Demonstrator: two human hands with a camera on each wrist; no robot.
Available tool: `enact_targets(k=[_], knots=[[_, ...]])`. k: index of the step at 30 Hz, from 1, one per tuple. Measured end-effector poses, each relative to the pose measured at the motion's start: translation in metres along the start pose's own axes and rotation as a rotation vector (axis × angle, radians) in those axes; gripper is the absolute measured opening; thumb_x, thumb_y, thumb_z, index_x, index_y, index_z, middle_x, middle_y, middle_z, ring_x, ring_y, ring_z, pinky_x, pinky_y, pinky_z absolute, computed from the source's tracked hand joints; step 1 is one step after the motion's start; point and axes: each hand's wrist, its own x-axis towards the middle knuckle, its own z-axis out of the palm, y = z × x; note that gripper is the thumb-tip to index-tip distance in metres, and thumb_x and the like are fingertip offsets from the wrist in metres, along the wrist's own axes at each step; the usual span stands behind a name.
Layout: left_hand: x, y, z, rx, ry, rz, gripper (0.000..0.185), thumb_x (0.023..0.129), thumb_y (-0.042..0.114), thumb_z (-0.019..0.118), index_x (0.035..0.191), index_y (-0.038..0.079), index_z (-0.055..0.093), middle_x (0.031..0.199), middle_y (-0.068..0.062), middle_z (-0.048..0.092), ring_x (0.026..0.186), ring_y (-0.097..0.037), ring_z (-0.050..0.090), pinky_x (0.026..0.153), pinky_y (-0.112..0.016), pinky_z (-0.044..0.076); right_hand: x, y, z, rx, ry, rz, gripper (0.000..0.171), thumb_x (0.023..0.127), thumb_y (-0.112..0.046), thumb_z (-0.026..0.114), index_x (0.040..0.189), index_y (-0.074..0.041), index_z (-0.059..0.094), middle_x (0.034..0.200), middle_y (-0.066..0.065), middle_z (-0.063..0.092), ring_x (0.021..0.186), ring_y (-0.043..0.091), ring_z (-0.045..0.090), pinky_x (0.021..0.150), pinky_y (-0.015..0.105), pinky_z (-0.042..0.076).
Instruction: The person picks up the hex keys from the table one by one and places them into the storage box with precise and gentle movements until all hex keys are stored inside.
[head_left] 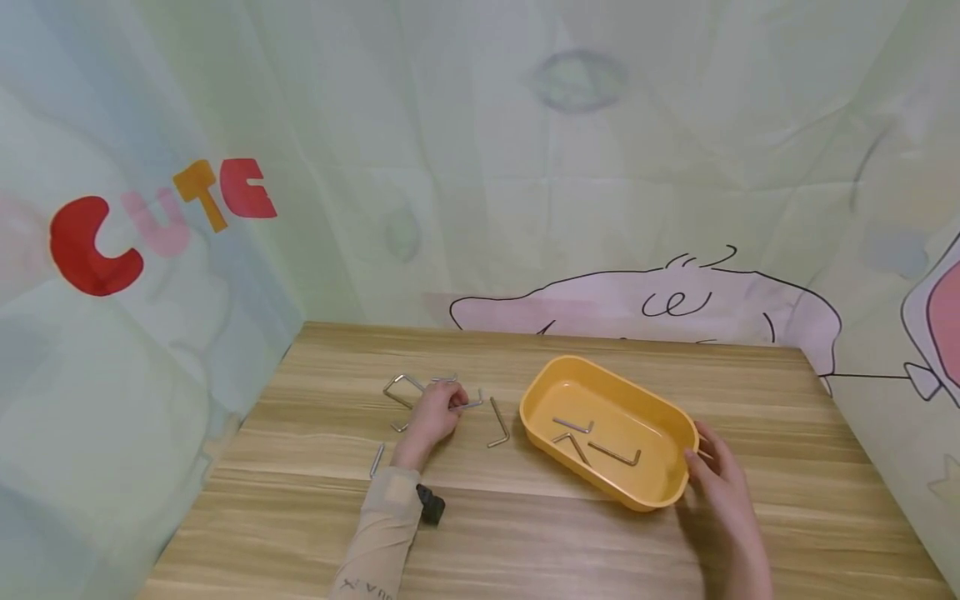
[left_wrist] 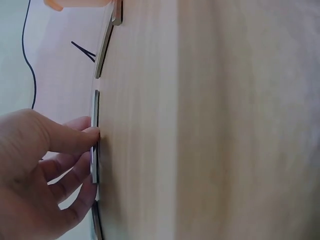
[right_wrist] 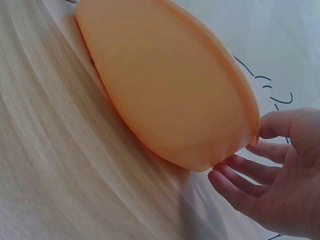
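My left hand (head_left: 435, 417) pinches a silver hex key (head_left: 471, 405) between thumb and fingers; the left wrist view shows the key (left_wrist: 95, 165) low against the tabletop. Just right of it lies a bronze-toned hex key (head_left: 502, 423). More hex keys lie around that hand, one (head_left: 377, 460) nearer the front, another (head_left: 390, 388) on its far left. My right hand (head_left: 723, 487) grips the near right end of a yellow tray (head_left: 622, 386), thumb at the rim, fingers against the outer wall (right_wrist: 165, 100). Three hex keys (head_left: 617, 454) rest inside the tray.
The wood-grain table (head_left: 540, 550) meets a printed fabric curtain (head_left: 420, 208) at its back and sides. A small black device (head_left: 431, 505) is strapped at the left wrist, over a beige sleeve (head_left: 382, 525).
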Motion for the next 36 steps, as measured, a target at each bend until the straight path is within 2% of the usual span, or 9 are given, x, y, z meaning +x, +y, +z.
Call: enact_targets(k=[3,5,10,15,17,24,29,36], knots=[[0.0002,-0.0005,-0.0006,-0.002,-0.005,0.011,0.016,0.079,-0.006,0.066,0.085,0.009,0.065,0.086,-0.005,0.061,0.083,-0.019,0.055,0.078,-0.036,0.049,0.0,-0.0003,0.0,-0.001,-0.008,0.002,0.055,0.101,-0.019,0.043,0.148,0.002,0.025,0.136,0.021,0.042,0.097,-0.02,0.044,0.08,0.001,0.041],[0.001,-0.0012,-0.0003,-0.001,-0.006,0.017,0.017,0.079,-0.007,0.065,0.085,0.009,0.065,0.085,-0.005,0.06,0.083,-0.019,0.054,0.078,-0.035,0.048,0.0002,-0.0002,-0.0001,0.0,-0.01,0.009,0.055,0.102,-0.019,0.043,0.148,0.002,0.024,0.138,0.025,0.039,0.097,-0.021,0.044,0.081,0.001,0.041],[0.002,-0.0022,-0.0002,0.013,-0.009,0.029,0.019,0.079,-0.008,0.062,0.085,0.01,0.064,0.083,-0.004,0.058,0.079,-0.018,0.052,0.074,-0.034,0.046,0.0001,-0.0006,-0.0007,-0.008,-0.007,0.023,0.054,0.102,-0.019,0.043,0.148,0.001,0.025,0.137,0.023,0.039,0.096,-0.02,0.044,0.081,0.002,0.041],[0.0017,0.0003,-0.0012,0.015,-0.027,0.019,0.02,0.08,-0.009,0.06,0.087,0.01,0.063,0.084,-0.004,0.057,0.078,-0.018,0.051,0.072,-0.032,0.045,-0.0004,-0.0018,-0.0015,0.033,-0.011,0.058,0.055,0.101,-0.02,0.044,0.149,-0.001,0.025,0.13,0.006,0.043,0.099,-0.016,0.046,0.082,0.002,0.041],[0.0013,0.0014,-0.0017,0.018,-0.031,0.015,0.02,0.08,-0.009,0.06,0.087,0.01,0.063,0.084,-0.005,0.057,0.077,-0.017,0.051,0.072,-0.032,0.045,-0.0008,-0.0025,-0.0014,0.049,-0.014,0.073,0.056,0.101,-0.02,0.045,0.15,-0.002,0.024,0.129,0.003,0.043,0.1,-0.015,0.046,0.082,0.002,0.041],[-0.0013,0.0023,-0.003,0.053,-0.009,0.057,0.023,0.076,-0.013,0.057,0.086,0.008,0.064,0.079,-0.004,0.055,0.072,-0.016,0.048,0.066,-0.029,0.042,-0.0007,-0.0015,-0.001,0.043,-0.03,0.042,0.056,0.102,-0.019,0.043,0.15,0.0,0.021,0.142,0.024,0.036,0.099,-0.02,0.044,0.08,0.002,0.042],[-0.0015,0.0027,-0.0024,0.072,-0.011,0.059,0.024,0.074,-0.012,0.058,0.086,0.008,0.063,0.078,-0.003,0.054,0.072,-0.016,0.048,0.065,-0.029,0.042,-0.0004,-0.0002,-0.0014,0.033,-0.029,0.025,0.056,0.102,-0.017,0.043,0.15,0.002,0.021,0.143,0.029,0.035,0.098,-0.021,0.044,0.08,0.002,0.043],[-0.0018,0.004,-0.0011,0.089,-0.021,0.046,0.022,0.076,-0.01,0.058,0.089,0.008,0.063,0.08,-0.005,0.055,0.074,-0.018,0.049,0.067,-0.032,0.044,-0.0009,-0.0008,-0.0025,0.013,-0.037,0.048,0.057,0.102,-0.018,0.043,0.151,-0.001,0.02,0.144,0.028,0.035,0.096,-0.022,0.042,0.08,0.001,0.041]])
